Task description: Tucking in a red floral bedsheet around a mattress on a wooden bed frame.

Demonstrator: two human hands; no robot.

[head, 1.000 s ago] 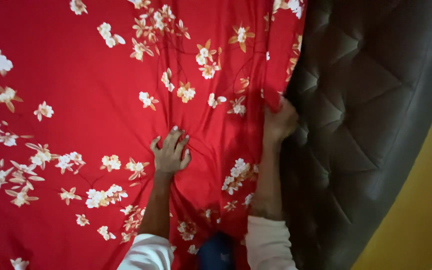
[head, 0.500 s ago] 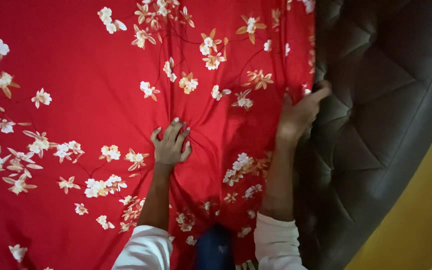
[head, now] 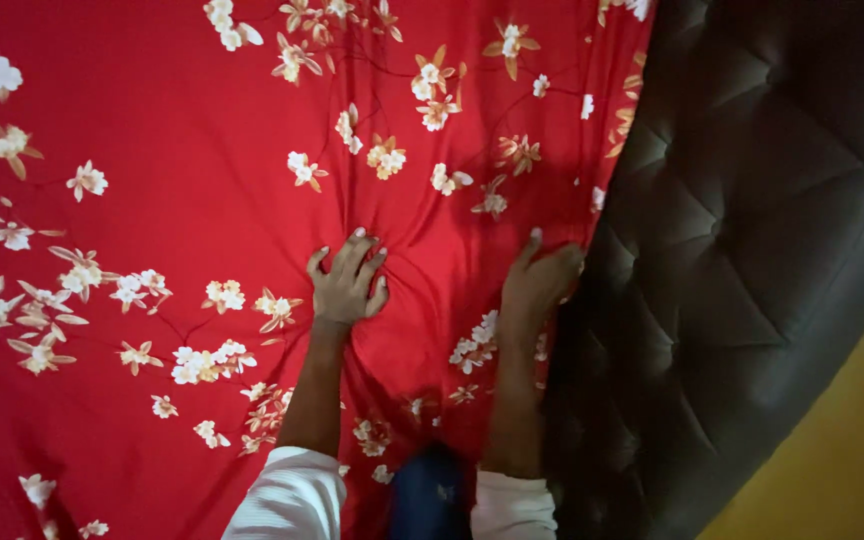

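The left hand (head: 347, 285) presses flat, fingers spread, on the red floral sheet (head: 172, 220), well away from the dark tufted headboard (head: 752, 230). The right hand (head: 537, 285) lies open on the sheet's edge, just beside the headboard. Smoothing here goes best with firm, even palm pressure toward the headboard. Two hands, one sheet, one headboard.

No package, label, sign or screen shows anywhere in the view. Nothing in sight carries a tag, a display or any wrapping of that kind.
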